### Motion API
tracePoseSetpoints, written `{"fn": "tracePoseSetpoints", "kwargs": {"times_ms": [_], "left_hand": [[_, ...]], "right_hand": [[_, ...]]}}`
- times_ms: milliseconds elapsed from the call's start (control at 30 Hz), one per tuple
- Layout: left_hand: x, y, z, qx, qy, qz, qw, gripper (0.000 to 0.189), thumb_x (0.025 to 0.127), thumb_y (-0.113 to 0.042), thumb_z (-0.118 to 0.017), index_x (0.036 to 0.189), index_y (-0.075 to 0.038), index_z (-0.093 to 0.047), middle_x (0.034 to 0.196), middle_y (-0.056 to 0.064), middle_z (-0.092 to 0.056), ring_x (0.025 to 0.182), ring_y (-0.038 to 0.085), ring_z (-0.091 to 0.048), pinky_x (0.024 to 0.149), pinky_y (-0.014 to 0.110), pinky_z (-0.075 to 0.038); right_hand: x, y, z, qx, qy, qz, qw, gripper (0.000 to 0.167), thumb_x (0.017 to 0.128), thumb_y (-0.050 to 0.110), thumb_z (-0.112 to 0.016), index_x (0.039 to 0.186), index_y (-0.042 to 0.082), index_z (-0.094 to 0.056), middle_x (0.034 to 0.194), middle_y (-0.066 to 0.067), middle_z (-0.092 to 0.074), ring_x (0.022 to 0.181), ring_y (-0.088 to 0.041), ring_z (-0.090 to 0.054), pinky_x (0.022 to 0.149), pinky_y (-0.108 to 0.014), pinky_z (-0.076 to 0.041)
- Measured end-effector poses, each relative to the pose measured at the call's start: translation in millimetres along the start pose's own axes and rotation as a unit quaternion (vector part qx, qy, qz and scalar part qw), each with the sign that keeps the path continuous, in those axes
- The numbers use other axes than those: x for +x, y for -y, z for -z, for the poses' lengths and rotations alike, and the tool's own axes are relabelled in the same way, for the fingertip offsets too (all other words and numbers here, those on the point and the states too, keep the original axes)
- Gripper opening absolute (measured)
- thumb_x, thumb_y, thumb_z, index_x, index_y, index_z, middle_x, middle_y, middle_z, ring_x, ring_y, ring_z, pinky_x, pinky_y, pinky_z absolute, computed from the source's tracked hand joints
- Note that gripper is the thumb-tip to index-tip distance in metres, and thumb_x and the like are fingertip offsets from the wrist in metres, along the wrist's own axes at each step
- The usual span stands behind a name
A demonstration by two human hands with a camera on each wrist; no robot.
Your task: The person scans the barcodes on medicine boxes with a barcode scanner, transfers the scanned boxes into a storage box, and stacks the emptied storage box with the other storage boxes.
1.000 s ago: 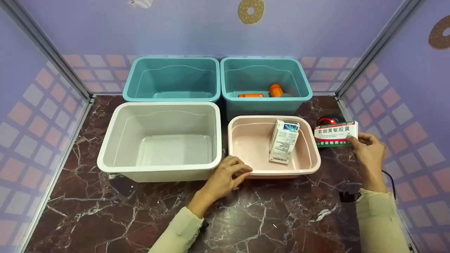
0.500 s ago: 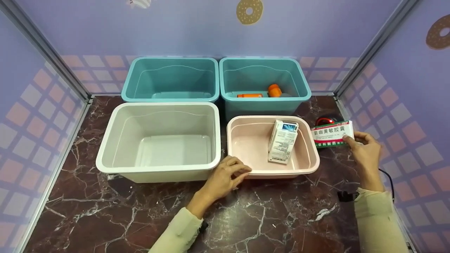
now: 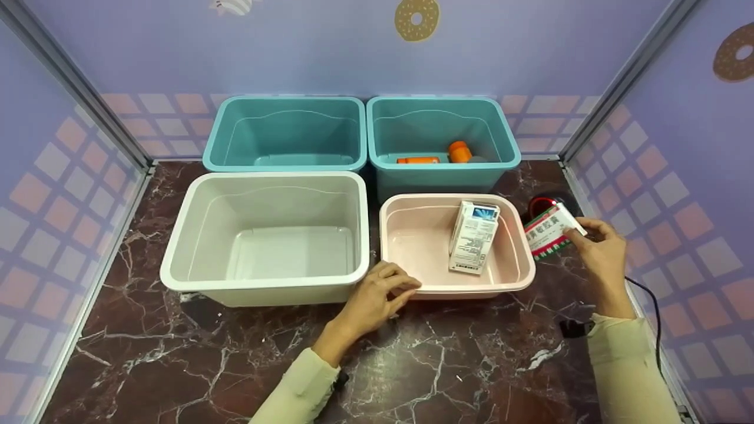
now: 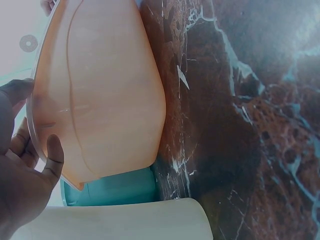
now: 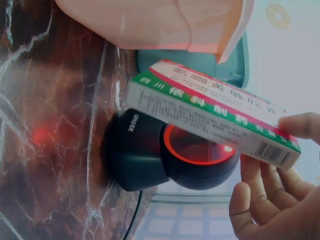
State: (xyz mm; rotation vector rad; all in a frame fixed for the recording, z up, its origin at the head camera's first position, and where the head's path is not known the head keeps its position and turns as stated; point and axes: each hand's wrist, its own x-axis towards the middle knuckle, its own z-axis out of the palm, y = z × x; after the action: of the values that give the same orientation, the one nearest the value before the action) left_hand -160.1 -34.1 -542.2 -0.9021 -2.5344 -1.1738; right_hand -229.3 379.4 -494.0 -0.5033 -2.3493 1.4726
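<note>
My right hand (image 3: 604, 253) pinches one end of a white, green and red medicine box (image 3: 548, 232), thumb on the printed face. In the right wrist view the medicine box (image 5: 210, 110) is tilted in front of a black scanner (image 5: 135, 155) with a glowing red ring; a barcode shows near the held end. My left hand (image 3: 374, 297) holds the near left rim of a pink bin (image 3: 459, 288). The left wrist view shows its thumb against the outer wall of the pink bin (image 4: 115, 90) and fingers at the rim. White medicine boxes (image 3: 474, 238) lean inside that bin.
Left of the pink bin stands a larger white bin (image 3: 265, 284). Behind are two teal bins; the right teal bin (image 3: 442, 167) contains orange bottles (image 3: 459, 152). A cable (image 3: 654, 300) runs along the right side. Patterned walls enclose the dark marbled table (image 3: 235, 365).
My right hand has moved slightly left, and the medicine box has turned so its left end dips toward me beside the pink bin. My left hand stays on the rim.
</note>
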Motion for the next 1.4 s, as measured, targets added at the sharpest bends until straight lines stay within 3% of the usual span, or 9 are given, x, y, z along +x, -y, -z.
{"fn": "tracePoseSetpoints", "kwargs": {"times_ms": [267, 533, 767, 967, 1200, 1400], "left_hand": [[-0.3, -0.5, 0.1, 0.003, 0.004, 0.005, 1.0, 0.016, 0.09, -0.018, -0.073, 0.106, -0.018, -0.076, 0.099, -0.003, -0.066, 0.104, 0.016, -0.057, 0.096, 0.032, -0.049], [0.0, -0.3, 0.2, 0.008, 0.0, -0.002, 1.0, 0.015, 0.09, -0.019, -0.073, 0.106, -0.018, -0.075, 0.098, -0.003, -0.065, 0.103, 0.016, -0.057, 0.096, 0.032, -0.049], [-0.2, -1.0, 1.1, 0.007, -0.003, -0.011, 0.9999, 0.015, 0.091, -0.02, -0.072, 0.105, -0.019, -0.075, 0.098, -0.003, -0.065, 0.103, 0.016, -0.056, 0.095, 0.031, -0.049], [0.4, -1.1, 0.9, 0.009, 0.0, -0.009, 0.9999, 0.016, 0.091, -0.02, -0.072, 0.106, -0.018, -0.075, 0.099, -0.003, -0.065, 0.103, 0.017, -0.057, 0.095, 0.032, -0.049], [0.5, -1.9, 1.6, 0.01, 0.009, 0.002, 0.9999, 0.017, 0.091, -0.02, -0.072, 0.107, -0.019, -0.075, 0.1, -0.002, -0.065, 0.104, 0.017, -0.056, 0.096, 0.033, -0.049], [0.4, -0.9, 0.6, 0.01, 0.003, -0.001, 0.9999, 0.016, 0.09, -0.021, -0.072, 0.106, -0.019, -0.075, 0.099, -0.003, -0.065, 0.103, 0.016, -0.057, 0.095, 0.032, -0.05]], "right_hand": [[-2.5, -1, -4, -0.023, 0.022, 0.001, 0.9995, 0.022, 0.086, 0.017, -0.075, 0.107, 0.012, -0.07, 0.078, 0.023, -0.061, 0.078, 0.002, -0.057, 0.065, -0.011, -0.046], [-0.7, -4, -8, -0.021, 0.048, -0.013, 0.9985, 0.036, 0.087, 0.022, -0.077, 0.118, 0.008, -0.068, 0.079, 0.026, -0.063, 0.074, 0.006, -0.06, 0.065, -0.013, -0.05], [0.6, -5, -11, -0.02, 0.064, -0.015, 0.9976, 0.028, 0.087, 0.023, -0.077, 0.112, 0.012, -0.068, 0.077, 0.029, -0.064, 0.075, 0.009, -0.062, 0.066, -0.012, -0.049], [3.8, -3, -14, -0.008, 0.052, -0.026, 0.9983, 0.033, 0.088, 0.02, -0.076, 0.117, 0.009, -0.068, 0.078, 0.027, -0.064, 0.075, 0.007, -0.061, 0.065, -0.012, -0.05], [7.7, -3, -16, 0.01, 0.027, -0.035, 0.999, 0.03, 0.087, 0.014, -0.075, 0.116, 0.008, -0.069, 0.071, 0.021, -0.061, 0.064, 0.003, -0.053, 0.052, -0.013, -0.045], [6.6, -1, -15, 0.009, 0.008, -0.04, 0.9991, 0.026, 0.086, 0.016, -0.076, 0.111, 0.01, -0.071, 0.072, 0.021, -0.061, 0.068, 0.002, -0.055, 0.056, -0.013, -0.046]]}}
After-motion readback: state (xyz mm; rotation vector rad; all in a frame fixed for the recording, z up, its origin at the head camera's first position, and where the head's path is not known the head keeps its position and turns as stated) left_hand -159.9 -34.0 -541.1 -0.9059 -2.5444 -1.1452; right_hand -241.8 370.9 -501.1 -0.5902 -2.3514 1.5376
